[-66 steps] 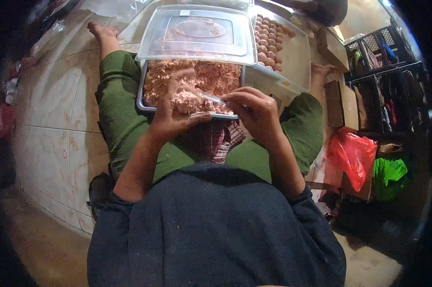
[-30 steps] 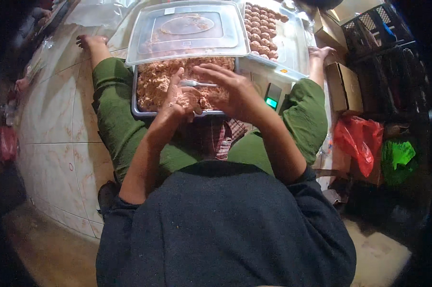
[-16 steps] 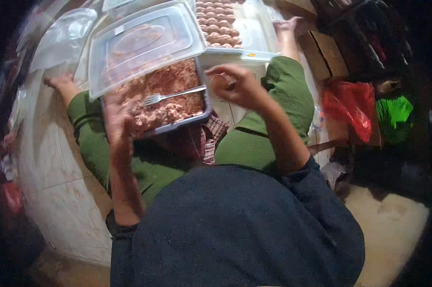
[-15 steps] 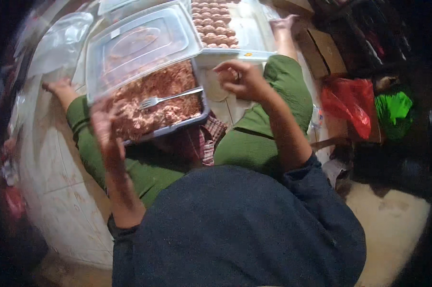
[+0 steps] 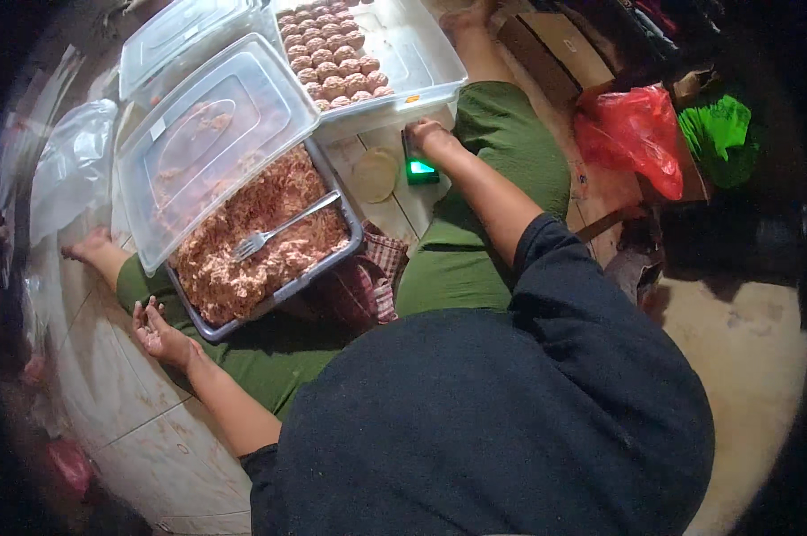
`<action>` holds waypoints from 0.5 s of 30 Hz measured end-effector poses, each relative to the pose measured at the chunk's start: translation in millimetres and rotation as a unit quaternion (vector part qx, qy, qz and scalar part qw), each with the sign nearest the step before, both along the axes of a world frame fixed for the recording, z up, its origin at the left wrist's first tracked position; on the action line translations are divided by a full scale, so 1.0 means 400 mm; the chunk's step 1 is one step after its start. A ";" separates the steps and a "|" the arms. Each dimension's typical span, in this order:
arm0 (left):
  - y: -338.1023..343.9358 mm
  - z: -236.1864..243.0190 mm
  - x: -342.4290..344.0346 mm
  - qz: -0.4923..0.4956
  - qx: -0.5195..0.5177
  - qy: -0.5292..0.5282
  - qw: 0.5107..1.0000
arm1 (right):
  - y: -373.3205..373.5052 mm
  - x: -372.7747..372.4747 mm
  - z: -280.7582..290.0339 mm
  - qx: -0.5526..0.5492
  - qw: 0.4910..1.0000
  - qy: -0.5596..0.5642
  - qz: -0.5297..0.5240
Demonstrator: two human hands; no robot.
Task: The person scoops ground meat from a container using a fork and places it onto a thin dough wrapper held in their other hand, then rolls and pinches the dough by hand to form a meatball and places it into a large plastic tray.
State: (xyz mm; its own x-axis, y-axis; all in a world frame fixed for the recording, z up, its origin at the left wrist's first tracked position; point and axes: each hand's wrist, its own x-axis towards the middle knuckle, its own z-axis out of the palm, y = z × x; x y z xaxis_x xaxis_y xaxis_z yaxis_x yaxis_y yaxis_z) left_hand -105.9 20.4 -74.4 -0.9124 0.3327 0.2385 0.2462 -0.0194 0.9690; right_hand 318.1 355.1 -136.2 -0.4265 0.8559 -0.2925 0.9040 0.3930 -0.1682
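Observation:
My left hand (image 5: 162,335) is palm up with its fingers apart and nothing in it, over my left leg beside the near left corner of a grey tub (image 5: 283,295). The tub holds a crumbly reddish-brown mixture (image 5: 278,232), with a metal fork (image 5: 287,225) lying on top. A clear plastic lid (image 5: 220,147) rests aslant over the tub's far left part. My right hand (image 5: 432,140) has its fingers curled on the far end of a small black device (image 5: 423,171) with a green-lit display. A round yellowish disc (image 5: 375,174) lies left of the device.
Ahead stands a clear plastic box (image 5: 417,94) with rows of round brown balls (image 5: 332,67). Another clear lidded box (image 5: 184,40) is at the far left, near a clear plastic bag (image 5: 77,161). Cardboard (image 5: 560,54), a red bag (image 5: 635,134) and a green bag (image 5: 720,134) lie at right.
My right hand has come down onto the black device, whose green display now shows. My left hand has drawn back from the tub's left side toward me. The view has shifted.

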 end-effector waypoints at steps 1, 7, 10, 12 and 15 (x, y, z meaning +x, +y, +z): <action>0.002 -0.001 -0.007 0.004 0.011 -0.021 1.000 | -0.004 0.017 -0.004 0.000 1.000 -0.001 -0.005; -0.011 -0.027 -0.019 -0.012 0.023 0.012 1.000 | -0.007 0.093 0.046 0.008 0.993 0.113 -0.043; -0.015 -0.042 -0.032 -0.030 0.027 0.020 0.999 | 0.000 0.095 0.082 -0.074 0.951 0.261 -0.146; -0.001 -0.051 -0.035 -0.049 0.044 0.049 0.997 | 0.000 0.097 0.085 -0.092 0.935 0.294 -0.176; 0.022 -0.033 -0.022 -0.026 -0.008 0.025 0.999 | -0.007 0.101 0.080 -0.101 0.930 0.320 -0.148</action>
